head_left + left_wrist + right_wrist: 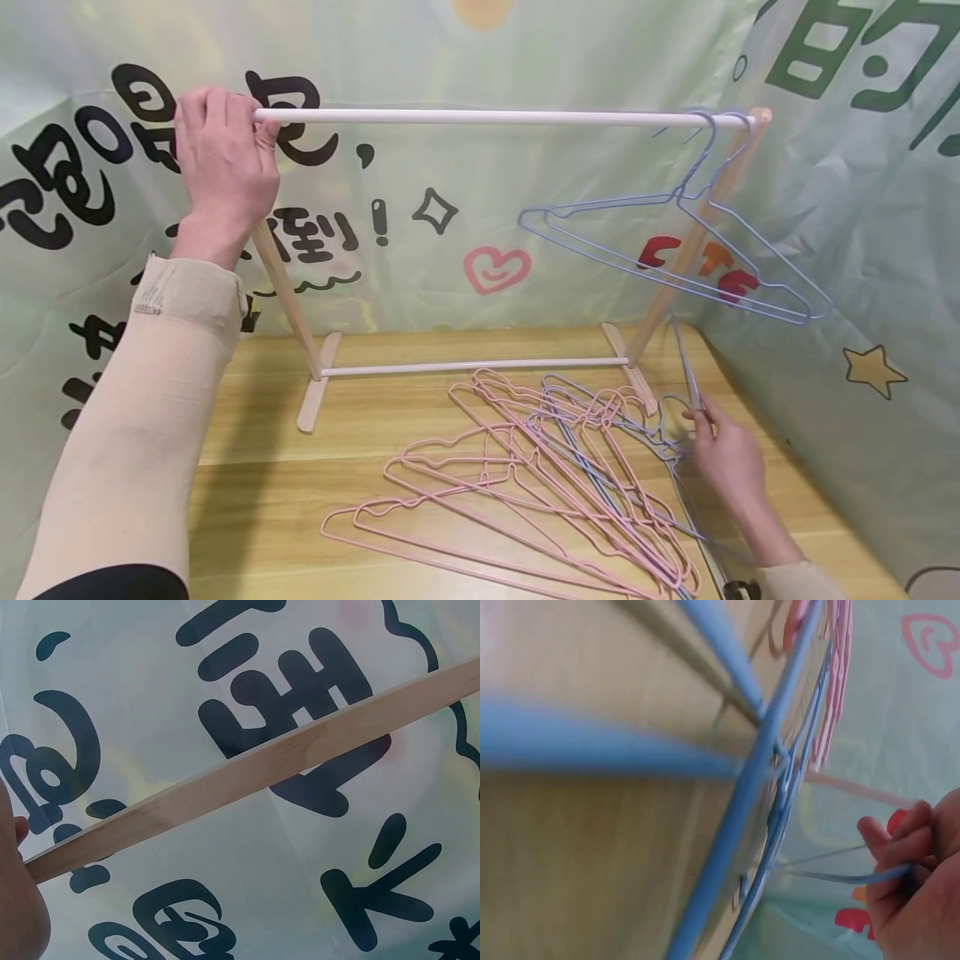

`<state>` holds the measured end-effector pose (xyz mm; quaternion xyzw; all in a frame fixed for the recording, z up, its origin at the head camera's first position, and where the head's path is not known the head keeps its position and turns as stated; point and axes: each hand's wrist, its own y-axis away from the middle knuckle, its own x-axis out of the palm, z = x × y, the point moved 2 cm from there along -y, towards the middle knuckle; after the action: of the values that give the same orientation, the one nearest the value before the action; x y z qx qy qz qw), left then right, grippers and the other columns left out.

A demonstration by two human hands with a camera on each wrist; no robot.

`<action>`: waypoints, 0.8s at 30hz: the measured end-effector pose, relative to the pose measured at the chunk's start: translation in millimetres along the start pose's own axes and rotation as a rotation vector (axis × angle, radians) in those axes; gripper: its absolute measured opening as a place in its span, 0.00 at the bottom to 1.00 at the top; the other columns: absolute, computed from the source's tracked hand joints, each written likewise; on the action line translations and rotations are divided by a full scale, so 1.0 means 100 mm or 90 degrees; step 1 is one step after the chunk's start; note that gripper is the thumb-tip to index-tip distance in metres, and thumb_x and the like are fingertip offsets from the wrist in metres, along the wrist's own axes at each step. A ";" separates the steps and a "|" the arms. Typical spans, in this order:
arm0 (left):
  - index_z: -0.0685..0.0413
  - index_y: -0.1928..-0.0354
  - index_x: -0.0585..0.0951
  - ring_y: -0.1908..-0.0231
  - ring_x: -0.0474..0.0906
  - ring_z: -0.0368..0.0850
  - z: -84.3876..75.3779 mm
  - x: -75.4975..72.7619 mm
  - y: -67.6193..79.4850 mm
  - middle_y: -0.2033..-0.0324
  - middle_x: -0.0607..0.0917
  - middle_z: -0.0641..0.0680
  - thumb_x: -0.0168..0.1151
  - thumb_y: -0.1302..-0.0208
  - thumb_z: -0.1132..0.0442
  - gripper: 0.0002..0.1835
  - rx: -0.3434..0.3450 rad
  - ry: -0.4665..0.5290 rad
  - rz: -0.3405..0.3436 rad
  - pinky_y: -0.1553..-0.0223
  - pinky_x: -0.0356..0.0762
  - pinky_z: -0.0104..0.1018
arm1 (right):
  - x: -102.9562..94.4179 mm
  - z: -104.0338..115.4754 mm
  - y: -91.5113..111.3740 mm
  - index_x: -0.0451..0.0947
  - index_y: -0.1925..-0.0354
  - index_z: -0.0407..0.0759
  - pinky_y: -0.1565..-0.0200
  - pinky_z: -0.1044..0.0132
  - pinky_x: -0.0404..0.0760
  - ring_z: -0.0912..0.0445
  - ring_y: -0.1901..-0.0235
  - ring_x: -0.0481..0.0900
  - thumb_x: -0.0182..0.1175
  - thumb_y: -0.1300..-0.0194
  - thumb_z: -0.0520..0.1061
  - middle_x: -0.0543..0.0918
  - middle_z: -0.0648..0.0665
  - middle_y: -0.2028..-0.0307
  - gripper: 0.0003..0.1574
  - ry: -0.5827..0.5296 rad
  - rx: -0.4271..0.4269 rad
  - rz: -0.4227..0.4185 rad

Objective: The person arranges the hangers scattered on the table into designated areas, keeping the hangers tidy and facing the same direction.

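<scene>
Two blue hangers [681, 193] on the white rail [465, 117], head view only

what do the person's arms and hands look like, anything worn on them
The left hand and right hand are bare, with no gloves. The left sleeve is long and pale beige, with greyish marks near its cuff and something black across its lower end. The right sleeve, mostly cut off, looks similarly pale.

open room under white rail [480, 117], two blue hangers [683, 188] blocking its right end
</scene>
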<state>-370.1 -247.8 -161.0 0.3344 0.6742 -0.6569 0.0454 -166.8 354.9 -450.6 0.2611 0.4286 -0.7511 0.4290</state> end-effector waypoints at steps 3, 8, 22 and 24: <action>0.66 0.52 0.71 0.43 0.59 0.65 0.00 0.00 0.01 0.58 0.68 0.64 0.37 0.19 0.39 0.32 0.000 0.002 0.001 0.31 0.53 0.54 | -0.05 -0.04 -0.01 0.74 0.33 0.32 0.90 0.64 0.57 0.61 0.93 0.55 0.49 0.20 0.41 0.89 0.34 0.55 0.24 0.008 0.005 -0.036; 0.66 0.53 0.71 0.44 0.58 0.65 -0.01 0.01 0.02 0.58 0.67 0.64 0.37 0.18 0.39 0.32 0.003 0.003 -0.001 0.33 0.55 0.55 | -0.20 -0.09 0.03 0.80 0.36 0.38 0.89 0.64 0.57 0.61 0.94 0.53 0.50 0.20 0.43 0.90 0.36 0.58 0.23 0.019 0.047 -0.082; 0.66 0.52 0.71 0.45 0.59 0.64 0.00 0.03 0.01 0.58 0.68 0.64 0.40 0.18 0.41 0.29 0.006 0.003 -0.021 0.34 0.55 0.55 | -0.76 -0.30 0.39 0.90 0.52 0.41 0.83 0.76 0.55 0.83 0.86 0.61 0.64 0.30 0.46 0.69 0.95 0.64 0.14 0.007 -0.076 -0.221; 0.66 0.52 0.71 0.45 0.59 0.64 0.00 0.03 0.01 0.58 0.68 0.64 0.40 0.18 0.41 0.29 0.004 0.002 -0.021 0.34 0.55 0.54 | -0.83 -0.28 0.43 0.90 0.53 0.39 0.84 0.77 0.54 0.85 0.85 0.61 0.65 0.32 0.44 0.71 0.93 0.60 0.13 0.003 -0.132 -0.239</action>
<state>-372.0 -247.1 -163.0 0.3245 0.6777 -0.6591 0.0321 -87.9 402.8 -419.8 0.1329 0.5458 -0.7691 0.3050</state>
